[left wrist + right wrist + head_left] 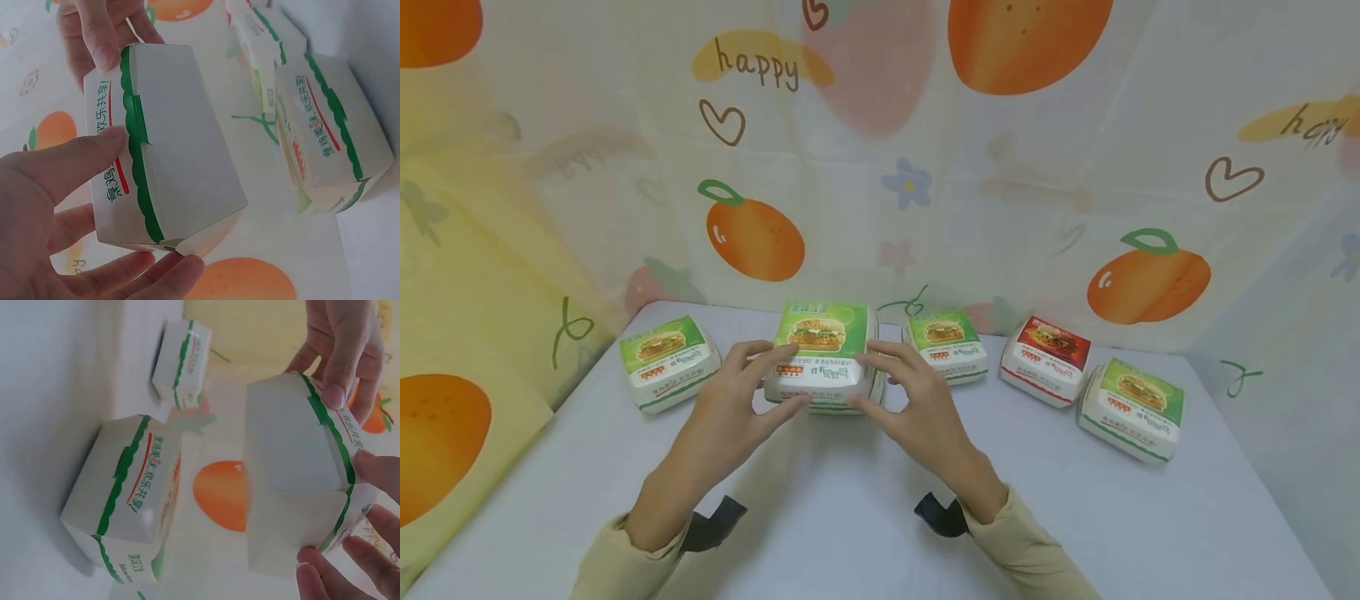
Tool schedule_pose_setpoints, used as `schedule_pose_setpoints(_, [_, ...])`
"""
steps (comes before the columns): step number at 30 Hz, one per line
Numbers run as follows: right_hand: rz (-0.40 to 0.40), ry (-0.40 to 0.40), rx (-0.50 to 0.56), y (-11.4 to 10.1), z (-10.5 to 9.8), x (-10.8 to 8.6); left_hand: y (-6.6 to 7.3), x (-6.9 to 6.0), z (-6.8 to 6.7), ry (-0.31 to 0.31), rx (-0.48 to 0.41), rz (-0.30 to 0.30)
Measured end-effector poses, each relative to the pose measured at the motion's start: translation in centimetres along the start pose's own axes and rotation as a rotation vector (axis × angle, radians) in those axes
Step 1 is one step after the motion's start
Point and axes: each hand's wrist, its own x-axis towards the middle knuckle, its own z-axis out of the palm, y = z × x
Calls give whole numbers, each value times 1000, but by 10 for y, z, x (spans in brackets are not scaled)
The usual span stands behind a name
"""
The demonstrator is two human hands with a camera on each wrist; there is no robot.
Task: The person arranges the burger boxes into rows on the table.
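Both hands hold a green-and-white burger box between them, off the table. My left hand grips its left side, thumb at the front face and fingertips along the side and top edge. On the right side, my right hand does the same. The wrist views show the lid closed and the held burger box tilted. Below it, another green-and-white burger box stands on the table, apart from the held one and mostly hidden by it in the head view.
A green burger box sits at the left of the white table. To the right stand another green box, a red one and a further green one. A fruit-print cloth hangs behind the table.
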Motion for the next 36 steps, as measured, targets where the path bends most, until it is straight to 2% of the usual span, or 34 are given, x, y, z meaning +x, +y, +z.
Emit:
schedule_pose_setpoints(6, [-42, 16, 23, -2, -1, -15, 2, -19, 1, 24, 41, 41])
schedule_pose_setpoints(15, [-47, 5, 17, -6, 1, -38, 5, -42, 8, 43, 57, 68])
schedule_pose_setpoints(19, [-4, -26, 5, -10, 0, -49, 7, -52, 11, 43, 28, 62])
schedule_pose_setpoints(24, [52, -46, -4, -14, 0, -61, 8, -61, 16, 18, -45, -8])
schedule_pose_setpoints(28, [92, -49, 5, -16, 4, -69, 10, -67, 19, 4, -57, -55])
schedule_pose_setpoints(34, [242, -85, 96, -18, 8, -76, 10, -73, 23, 25, -37, -44])
schedule_pose_setpoints(36, [270, -98, 110, -19, 8, -80, 11, -76, 24, 26, -33, -39])
